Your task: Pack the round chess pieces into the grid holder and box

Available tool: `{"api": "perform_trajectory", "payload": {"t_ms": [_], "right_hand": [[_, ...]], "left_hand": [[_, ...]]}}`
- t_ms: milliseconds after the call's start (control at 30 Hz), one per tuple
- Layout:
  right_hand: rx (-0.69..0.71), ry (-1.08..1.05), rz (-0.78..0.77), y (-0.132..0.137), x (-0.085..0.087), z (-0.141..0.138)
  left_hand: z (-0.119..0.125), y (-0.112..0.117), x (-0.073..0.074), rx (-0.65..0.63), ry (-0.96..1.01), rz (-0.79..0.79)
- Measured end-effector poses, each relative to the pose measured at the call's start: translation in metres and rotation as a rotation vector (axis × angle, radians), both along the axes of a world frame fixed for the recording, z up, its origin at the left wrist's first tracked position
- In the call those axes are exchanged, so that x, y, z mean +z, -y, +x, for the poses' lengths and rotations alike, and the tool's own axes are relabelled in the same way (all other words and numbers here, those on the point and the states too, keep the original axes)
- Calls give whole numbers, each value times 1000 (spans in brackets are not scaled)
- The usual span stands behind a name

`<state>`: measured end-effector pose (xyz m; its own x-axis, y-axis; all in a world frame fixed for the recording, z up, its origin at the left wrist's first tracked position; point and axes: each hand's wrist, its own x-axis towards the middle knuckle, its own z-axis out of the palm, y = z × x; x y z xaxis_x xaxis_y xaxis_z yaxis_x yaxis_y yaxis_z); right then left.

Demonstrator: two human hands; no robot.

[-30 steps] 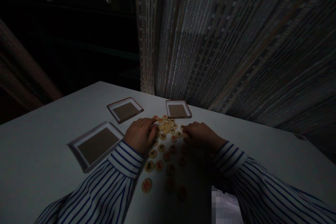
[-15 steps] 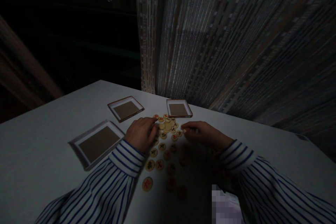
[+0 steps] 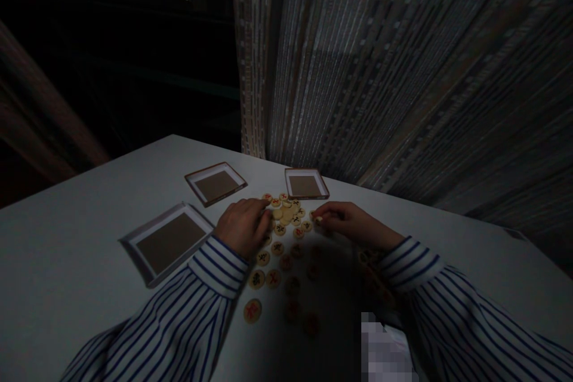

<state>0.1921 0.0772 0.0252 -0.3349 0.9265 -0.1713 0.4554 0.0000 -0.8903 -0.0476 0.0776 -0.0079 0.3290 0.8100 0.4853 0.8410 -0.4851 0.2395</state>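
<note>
Round wooden Chinese chess pieces (image 3: 277,248) with red or black characters are spread between my hands. Several plain-side-up pieces (image 3: 286,213) lie in a heap at the far end of the spread. My left hand (image 3: 244,224) is at the heap's left edge, thumb and index finger apart, fingertips by red-marked pieces (image 3: 267,197). To the right of the heap, my right hand (image 3: 342,222) pinches a chess piece (image 3: 318,221) between thumb and fingers. Another piece lies close to its fingertips. My right hand's shadow darkens the nearer pieces.
Three shallow boxes or lids stand on the white table (image 3: 80,239): a large one (image 3: 147,283) at left, and two brown-rimmed ones, back left (image 3: 206,205) and back centre (image 3: 308,197). More pieces lie under my right forearm. A striped curtain (image 3: 313,59) hangs behind the table.
My right hand has shifted slightly right and up, and the piece at its fingertips shows more clearly. My left hand has hardly moved. The view has shifted a little.
</note>
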Motion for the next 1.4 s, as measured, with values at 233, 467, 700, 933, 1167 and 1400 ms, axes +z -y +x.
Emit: {"api": "perform_trajectory", "payload": {"t_ms": [233, 467, 700, 933, 1167, 1400], "right_hand": [[-44, -90, -11, -1, 0, 2], [-26, -44, -16, 2, 2, 4], [-11, -83, -18, 6, 0, 3], [-1, -110, 9, 8, 0, 2], [-9, 78, 201, 9, 0, 0], [67, 485, 568, 11, -8, 3]], "left_hand": [[0, -1, 0, 18, -7, 17], [-1, 0, 1, -1, 3, 11], [-1, 0, 2, 17, -12, -1], [-1, 0, 3, 22, -33, -3], [-2, 0, 2, 27, -48, 8], [-2, 1, 3, 27, -45, 28]]}}
